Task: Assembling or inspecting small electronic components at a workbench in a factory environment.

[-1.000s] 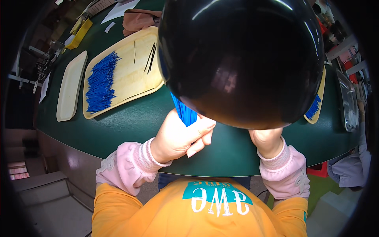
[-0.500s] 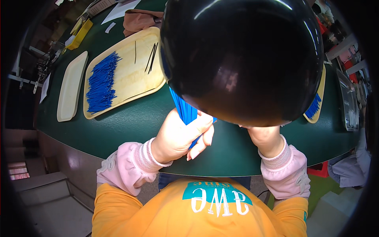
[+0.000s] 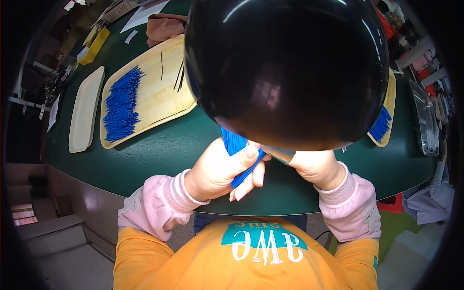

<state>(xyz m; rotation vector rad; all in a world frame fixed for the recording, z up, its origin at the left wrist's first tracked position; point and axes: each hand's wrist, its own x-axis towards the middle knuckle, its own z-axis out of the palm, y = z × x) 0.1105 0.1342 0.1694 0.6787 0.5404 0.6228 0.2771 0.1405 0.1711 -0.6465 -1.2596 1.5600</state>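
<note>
My left hand (image 3: 220, 166) is closed round a bundle of thin blue wires (image 3: 234, 143). Some of them stick out below the thumb, slanting down toward my palm. A large glossy black dome (image 3: 285, 72), like a lamp shade, hangs over the work and covers the bundle's upper end. Close beside the bundle, to the right, is my right hand (image 3: 316, 166). Its fingers go under the dome's lower edge, so what they hold, if anything, is hidden. A pale, shiny edge shows near its fingertips.
At left, a cream tray (image 3: 159, 96) holds many blue wires (image 3: 122, 104) and a few black strands. A narrow cream tray (image 3: 87, 111) lies beside it. Another tray (image 3: 390, 94) with blue wires and a clear box (image 3: 425, 118) are at right. A brown cloth (image 3: 164, 28) lies behind.
My right hand has come left toward the wires and shows more from under the dome. The wires in my left hand now fan out more below the thumb. The view has shifted slightly.
</note>
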